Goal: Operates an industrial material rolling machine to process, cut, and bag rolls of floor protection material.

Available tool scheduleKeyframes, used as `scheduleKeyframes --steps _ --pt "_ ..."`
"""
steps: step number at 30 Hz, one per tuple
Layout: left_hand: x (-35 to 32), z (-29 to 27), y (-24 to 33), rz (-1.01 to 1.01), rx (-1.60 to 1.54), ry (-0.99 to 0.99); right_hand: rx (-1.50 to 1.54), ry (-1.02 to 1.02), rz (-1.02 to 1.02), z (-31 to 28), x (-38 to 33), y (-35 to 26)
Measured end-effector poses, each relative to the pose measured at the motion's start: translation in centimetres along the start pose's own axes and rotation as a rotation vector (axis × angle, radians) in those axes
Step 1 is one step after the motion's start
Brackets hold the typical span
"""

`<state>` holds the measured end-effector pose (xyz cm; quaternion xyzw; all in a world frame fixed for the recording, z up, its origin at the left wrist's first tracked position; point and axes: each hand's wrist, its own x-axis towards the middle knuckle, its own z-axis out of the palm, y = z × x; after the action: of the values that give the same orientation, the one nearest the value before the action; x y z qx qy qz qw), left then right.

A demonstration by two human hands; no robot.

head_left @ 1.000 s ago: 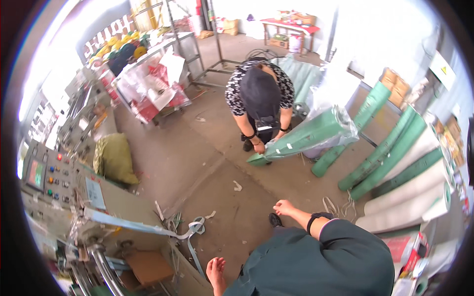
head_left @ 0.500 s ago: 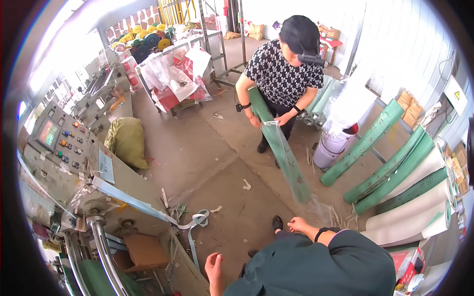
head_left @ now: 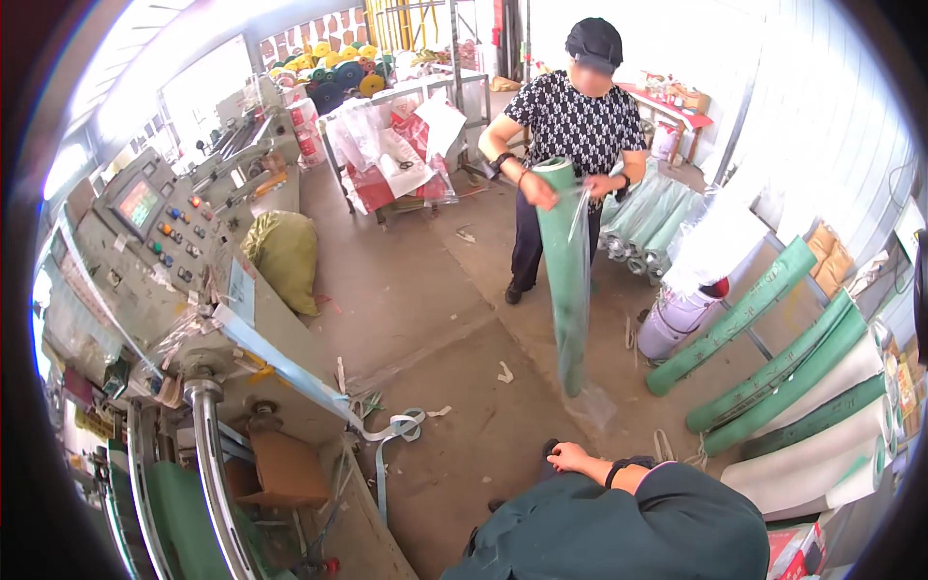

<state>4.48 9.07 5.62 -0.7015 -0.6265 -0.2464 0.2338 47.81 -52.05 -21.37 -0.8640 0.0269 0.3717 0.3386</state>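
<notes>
Hanging near lower center, your right hand is half-curling with nothing visible in it, grip closure unclear; your left hand is sitting out of frame. A co-worker is holding the green roll near-upright, right of center, in a clear sleeve. Loose film is trailing at its foot, so dragging or stepping on it could tear the sleeve.
</notes>
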Motion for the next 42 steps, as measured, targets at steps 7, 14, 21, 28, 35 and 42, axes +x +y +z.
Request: scheduleKeyframes --steps 7,14,21,28,35,42 --pt "-0.7 3.2 -1.9 0.065 -0.006 -0.018 -0.006 -0.067 -0.043 1.1 0.8 -4.2" --pt "-1.4 1.9 -1.4 0.075 -0.078 0.094 -0.432 -0.118 -0.315 2.0 1.4 -4.1" --pt "-1.4 3.7 -2.8 0.064 -0.028 0.062 -0.328 -0.119 -0.188 2.2 1.5 -4.8" --pt "-1.6 3.2 -0.9 0.106 0.037 0.142 -0.206 0.039 -0.164 3.5 3.5 -6.1" --pt "-3.4 4.7 -6.8 -0.245 -0.607 -0.048 -0.551 -0.229 -0.479 10.5 7.5 -15.8" --pt "-0.6 -4.0 0.3 -0.169 -0.127 -0.254 -0.646 -0.673 -0.873 26.4 8.6 -39.6"
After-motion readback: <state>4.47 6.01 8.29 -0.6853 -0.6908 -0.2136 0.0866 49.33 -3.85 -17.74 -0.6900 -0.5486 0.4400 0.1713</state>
